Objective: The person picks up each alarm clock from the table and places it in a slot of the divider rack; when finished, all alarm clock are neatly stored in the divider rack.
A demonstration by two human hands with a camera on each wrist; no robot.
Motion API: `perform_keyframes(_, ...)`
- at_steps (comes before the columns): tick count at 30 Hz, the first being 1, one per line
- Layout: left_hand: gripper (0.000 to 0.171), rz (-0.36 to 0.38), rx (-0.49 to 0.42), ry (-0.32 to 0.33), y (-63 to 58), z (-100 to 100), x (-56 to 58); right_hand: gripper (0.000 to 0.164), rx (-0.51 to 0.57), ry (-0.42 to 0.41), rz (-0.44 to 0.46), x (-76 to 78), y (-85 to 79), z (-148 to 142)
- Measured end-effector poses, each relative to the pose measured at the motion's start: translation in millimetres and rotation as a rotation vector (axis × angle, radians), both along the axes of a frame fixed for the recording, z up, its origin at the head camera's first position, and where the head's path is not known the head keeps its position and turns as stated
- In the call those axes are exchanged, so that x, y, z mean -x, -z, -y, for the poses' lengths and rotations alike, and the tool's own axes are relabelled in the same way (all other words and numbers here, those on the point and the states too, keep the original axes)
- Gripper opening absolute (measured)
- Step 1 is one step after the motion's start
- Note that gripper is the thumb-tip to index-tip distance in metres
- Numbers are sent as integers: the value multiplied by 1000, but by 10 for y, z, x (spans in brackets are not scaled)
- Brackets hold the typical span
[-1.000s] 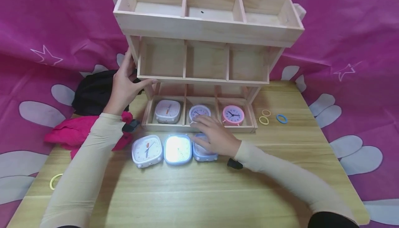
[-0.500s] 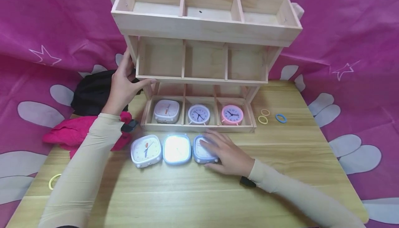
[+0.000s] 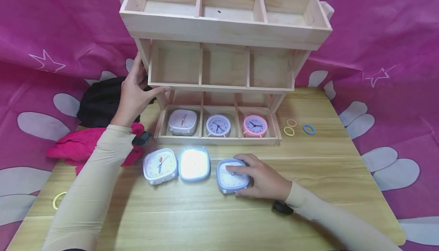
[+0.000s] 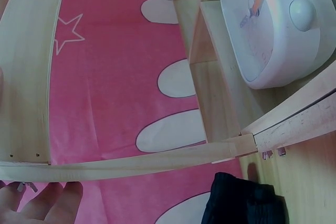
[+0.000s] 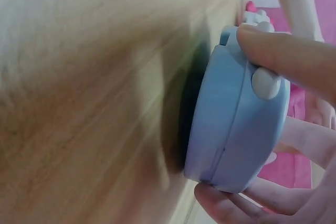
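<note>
My right hand [image 3: 262, 178] grips a blue square alarm clock [image 3: 232, 175] by its edges, the index finger lying over its face. In the right wrist view a dark shadow lies between this blue clock [image 5: 231, 114] and the table; whether they touch I cannot tell. My left hand [image 3: 132, 94] holds the left side of the three-tier wooden shelf [image 3: 223, 31], thumb on the middle tier's front edge and fingers behind the upright. A white-lilac square clock [image 3: 160, 166] and a glare-covered blue-rimmed clock [image 3: 194, 164] lie on the table in front of the shelf.
The bottom tier holds a pale square clock [image 3: 183, 122], a round lilac clock [image 3: 218, 125] and a round pink clock [image 3: 255, 126]. Small rings [image 3: 308, 129] lie to the right, another ring [image 3: 58, 200] at left. Red cloth [image 3: 79, 146] and black cloth [image 3: 99, 104] lie left.
My right hand has moved from near the bottom tier onto the blue clock and gripped it. The clock has come toward me and right, away from its neighbour. My left hand keeps its hold.
</note>
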State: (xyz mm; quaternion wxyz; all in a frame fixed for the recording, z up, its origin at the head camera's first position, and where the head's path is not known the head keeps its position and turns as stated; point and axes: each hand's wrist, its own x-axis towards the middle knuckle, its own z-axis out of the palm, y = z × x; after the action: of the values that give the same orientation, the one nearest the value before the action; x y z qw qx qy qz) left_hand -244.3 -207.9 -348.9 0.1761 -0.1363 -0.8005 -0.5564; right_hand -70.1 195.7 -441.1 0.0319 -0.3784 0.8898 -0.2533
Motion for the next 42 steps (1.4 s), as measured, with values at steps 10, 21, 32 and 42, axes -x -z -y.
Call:
perform_keyframes(10, 118, 10, 14, -10, -11, -2, -24, 66, 278, 80, -70, 100, -423, -146)
perform_keyframes(21, 117, 15, 26, -14, -26, 6, -34, 68, 669, 346, -317, 708, -1227, -310)
perform_keyframes(32, 118, 0, -6, 15, 12, -23, -7, 60, 464, 607, -469, 1465, -1362, -304)
perform_keyframes(42, 118, 3, -10, 7, -12, -10, -9, 54, 354, 646, -518, 1614, -1311, -193)
